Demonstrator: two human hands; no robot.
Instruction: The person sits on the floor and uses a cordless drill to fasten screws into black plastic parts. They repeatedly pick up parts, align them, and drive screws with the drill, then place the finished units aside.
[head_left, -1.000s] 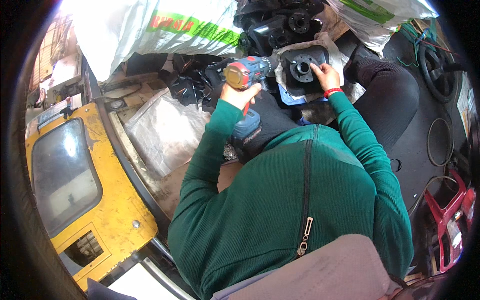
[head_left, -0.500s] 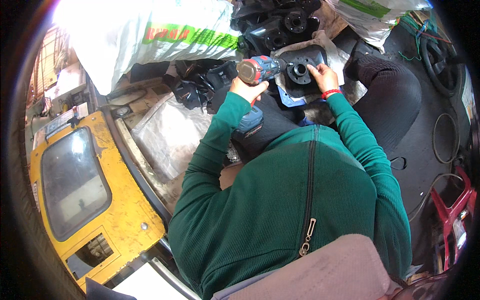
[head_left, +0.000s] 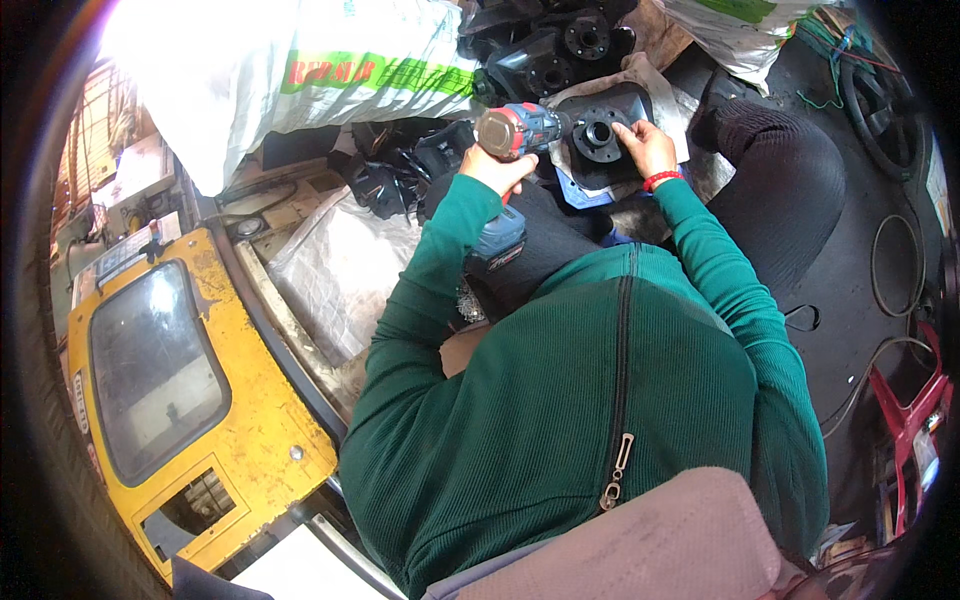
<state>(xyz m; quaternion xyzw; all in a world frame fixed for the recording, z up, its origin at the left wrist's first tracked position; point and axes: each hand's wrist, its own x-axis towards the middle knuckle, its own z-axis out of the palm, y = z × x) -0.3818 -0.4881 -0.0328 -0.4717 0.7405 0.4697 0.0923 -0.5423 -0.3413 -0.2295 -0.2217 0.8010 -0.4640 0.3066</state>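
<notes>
My left hand is wrapped round the grip of a red and blue-grey cordless drill, with its battery pack hanging below. The drill's nose points right, towards a black round flanged part with a raised hollow centre and holes round it. Shadow and the drill body hide whether the tip touches the flange. At the flange's right edge, my right hand grips it with closed fingers; the thumb is mostly out of sight. Under the flange lies a black plate, over a blue-edged piece by my legs.
Black flanged parts are heaped beyond my hands. A white and green sack stands at the far left, another sack at the far right. A yellow machine panel is on my left; a black wheel lies right.
The view has shifted slightly. My left hand has turned the drill a little, so its nose shows less. My right hand stays on the flanged part.
</notes>
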